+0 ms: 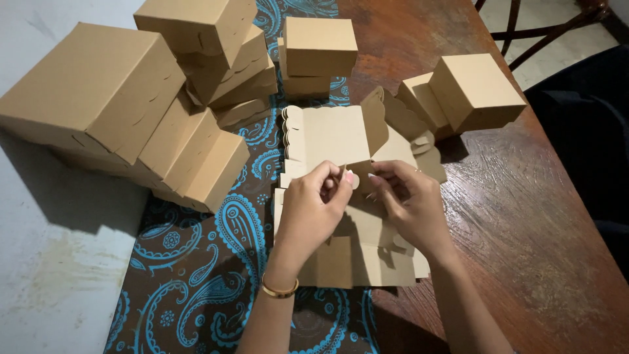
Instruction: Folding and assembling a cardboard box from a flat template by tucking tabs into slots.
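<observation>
- Brown cardboard box blank (341, 141), partly folded with scalloped edges, is lying at the centre of the frame on the tabletop (524, 196), over a stack of flat blanks (367, 255).
- Left hand (314, 206) is pinching a small tab of the blank between thumb and fingertips; a gold bangle (280, 288) is sitting on its wrist.
- Right hand (406, 200) is gripping the adjoining flap, fingers curled narrowly, just beside the left hand.
- Finished boxes (157, 98) are standing piled in the upper left of the frame; a further stack (318, 56) is sitting at upper centre, and two more boxes (468, 92) at upper right.
- Paisley cloth (196, 275), blue on dark, is covering the left part of the wooden tabletop.
</observation>
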